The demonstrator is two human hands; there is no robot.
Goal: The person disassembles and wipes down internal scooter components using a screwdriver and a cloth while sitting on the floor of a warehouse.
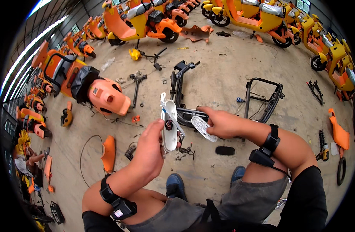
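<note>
On the grey-brown concrete floor (197,170) lies a black tubular metal frame (177,86), and before it the left hand (149,142), fingers curled, holds a long white rounded shell (169,140), while just beside, the right hand (226,123), thumb on top, grips a smaller white oval textured plate (201,125).

1 gap runs between white housing (169,140) and white plate (202,127); black frame (178,87) obstructs beyond.

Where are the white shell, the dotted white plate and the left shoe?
White shell (170,138), head view: hollow inside, lower half.
Dotted white plate (201,125), head view: middle of its dotted face.
Left shoe (175,185), head view: blue top.
</note>
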